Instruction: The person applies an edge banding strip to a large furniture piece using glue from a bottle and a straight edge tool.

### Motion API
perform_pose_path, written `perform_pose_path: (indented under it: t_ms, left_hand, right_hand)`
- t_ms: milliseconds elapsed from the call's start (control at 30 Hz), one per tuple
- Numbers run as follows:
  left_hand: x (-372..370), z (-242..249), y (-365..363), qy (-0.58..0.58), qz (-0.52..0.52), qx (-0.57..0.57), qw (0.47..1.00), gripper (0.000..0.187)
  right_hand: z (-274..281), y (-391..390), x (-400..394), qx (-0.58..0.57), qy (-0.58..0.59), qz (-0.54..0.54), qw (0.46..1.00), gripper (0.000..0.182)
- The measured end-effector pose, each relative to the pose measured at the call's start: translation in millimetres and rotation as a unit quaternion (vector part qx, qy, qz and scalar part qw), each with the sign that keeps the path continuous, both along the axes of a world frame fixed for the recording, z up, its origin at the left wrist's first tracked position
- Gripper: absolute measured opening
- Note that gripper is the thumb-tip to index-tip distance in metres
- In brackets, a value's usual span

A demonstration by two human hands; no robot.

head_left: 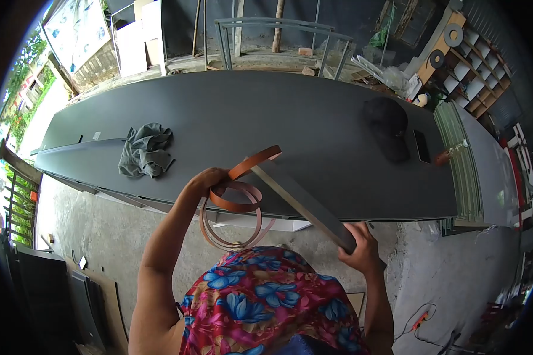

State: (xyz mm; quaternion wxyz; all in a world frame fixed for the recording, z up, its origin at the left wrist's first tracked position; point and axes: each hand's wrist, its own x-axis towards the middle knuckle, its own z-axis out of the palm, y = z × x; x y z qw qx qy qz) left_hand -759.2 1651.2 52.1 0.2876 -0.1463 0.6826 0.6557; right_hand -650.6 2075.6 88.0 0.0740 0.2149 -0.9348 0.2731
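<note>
My left hand is closed around a loose coil of brown edge-banding strip, whose loops hang down past the table's near edge. The strip's free end curves over the far tip of a long narrow grey board. My right hand grips that board near its other end, so it slants from my right side toward the coil. Both things are held over the front of a large dark grey panel lying as a worktop.
A crumpled grey-green cloth lies on the panel's left part. At the right are a black cap and a phone, beside stacked boards. A metal frame stands behind. An orange power strip with cables lies on the floor.
</note>
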Motion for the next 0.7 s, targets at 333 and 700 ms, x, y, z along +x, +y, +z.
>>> perform_pose_path:
  t_ms: [333, 700]
  left_hand:
    - [6, -4, 10, 0.006, 0.009, -0.029, 1.0, 0.034]
    - [22, -6, 19, 0.017, 0.051, -0.035, 0.998, 0.034]
  right_hand:
    - [-21, -16, -116, 0.049, 0.073, -0.049, 0.995, 0.054]
    - [-65, -7, -210, 0.065, 0.12, -0.036, 0.99, 0.053]
